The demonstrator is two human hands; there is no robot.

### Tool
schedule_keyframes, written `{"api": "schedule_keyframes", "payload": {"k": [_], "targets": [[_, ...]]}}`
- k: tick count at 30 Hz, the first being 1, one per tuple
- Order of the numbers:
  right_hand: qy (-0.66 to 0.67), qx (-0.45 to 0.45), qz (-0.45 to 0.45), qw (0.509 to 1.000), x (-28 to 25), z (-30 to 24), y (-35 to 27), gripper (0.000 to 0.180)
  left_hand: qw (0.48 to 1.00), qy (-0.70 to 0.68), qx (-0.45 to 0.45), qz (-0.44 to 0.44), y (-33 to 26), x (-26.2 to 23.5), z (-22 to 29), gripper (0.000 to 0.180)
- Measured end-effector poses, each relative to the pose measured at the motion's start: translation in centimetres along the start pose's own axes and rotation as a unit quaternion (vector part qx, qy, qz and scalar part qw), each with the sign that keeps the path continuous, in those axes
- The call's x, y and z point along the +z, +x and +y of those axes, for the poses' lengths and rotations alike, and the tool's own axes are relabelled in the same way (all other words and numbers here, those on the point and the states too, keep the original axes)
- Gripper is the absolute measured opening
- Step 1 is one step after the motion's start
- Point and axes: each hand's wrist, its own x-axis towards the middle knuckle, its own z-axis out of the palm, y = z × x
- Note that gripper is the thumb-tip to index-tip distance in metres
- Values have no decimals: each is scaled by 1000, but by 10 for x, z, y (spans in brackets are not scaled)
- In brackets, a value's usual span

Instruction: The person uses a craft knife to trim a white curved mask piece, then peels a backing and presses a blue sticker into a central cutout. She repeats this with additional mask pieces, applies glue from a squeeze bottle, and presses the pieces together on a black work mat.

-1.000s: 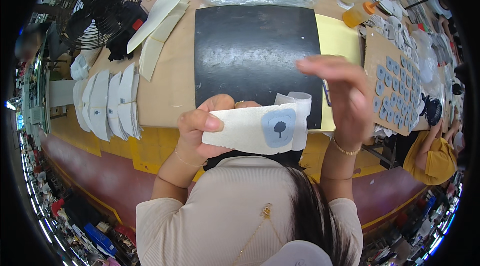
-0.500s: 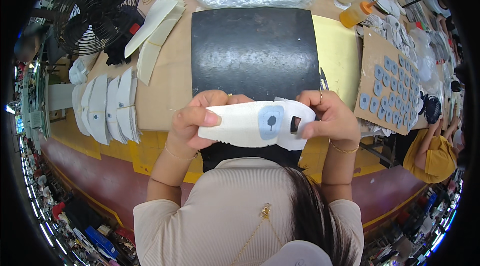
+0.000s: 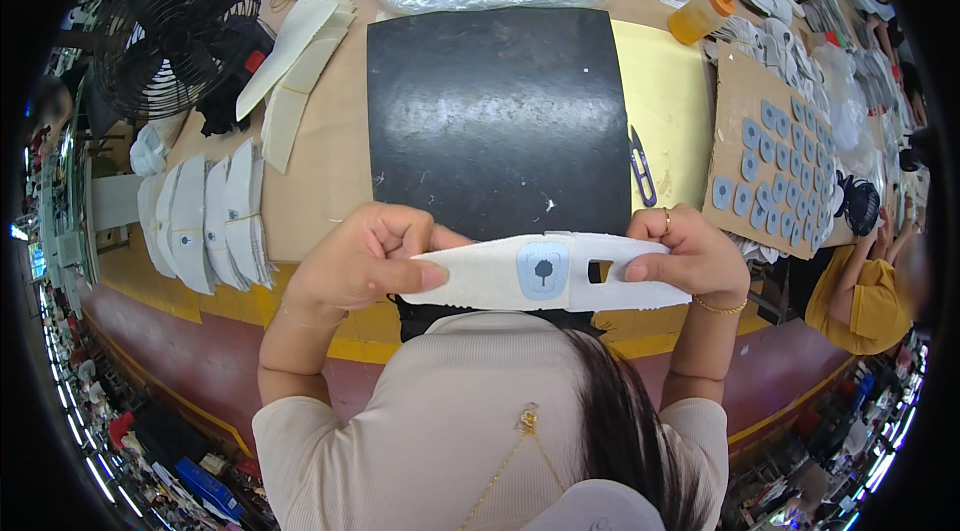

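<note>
My left hand [image 3: 390, 259] pinches the left end of a long off-white fabric piece [image 3: 478, 276], thumb on its face. At the other end, my right hand [image 3: 697, 256] grips the part with a rectangular cut-out, its thumb beside the hole. Between the hands, a light-blue patch [image 3: 544, 283] with a dark tree-like mark lies on the fabric. A seam or overlap shows just right of the patch; whether two pieces join there I cannot tell. The strip is held nearly flat, in front of the near edge of a black mat [image 3: 495, 111].
Thread snips [image 3: 641, 168] lie at the mat's right edge, by a yellow sheet [image 3: 665, 81]. Farther right is a cardboard sheet [image 3: 735, 131] bearing rows of blue patches. Bundled fabric pieces [image 3: 180, 221] and a fan [image 3: 180, 26] stand left. An orange-yellow bottle [image 3: 695, 21] stands back right.
The right part of the fabric, bent back before, is now stretched out straight. My hands have moved apart and slightly toward me. More of the snips shows.
</note>
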Motion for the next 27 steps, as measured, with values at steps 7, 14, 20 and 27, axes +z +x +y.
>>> {"api": "schedule_keyframes", "payload": {"k": [7, 14, 20, 27], "targets": [[16, 5, 66, 998, -3, -14, -10, 22, 993, 97, 39, -50, 18, -4, 0, 29], [-35, 30, 160, 986, -19, 1, -36, 23, 993, 102, 30, -41, 55, -8, -15, 24], [-50, 92, 149, 983, -14, -2, -49, 24, 983, 170, 5, -64, 38, -8, -8, 21], [-89, 99, 195, 972, -43, -1, -86, 24, 986, 159, 1, -48, 36, -35, -9, 21]]}}
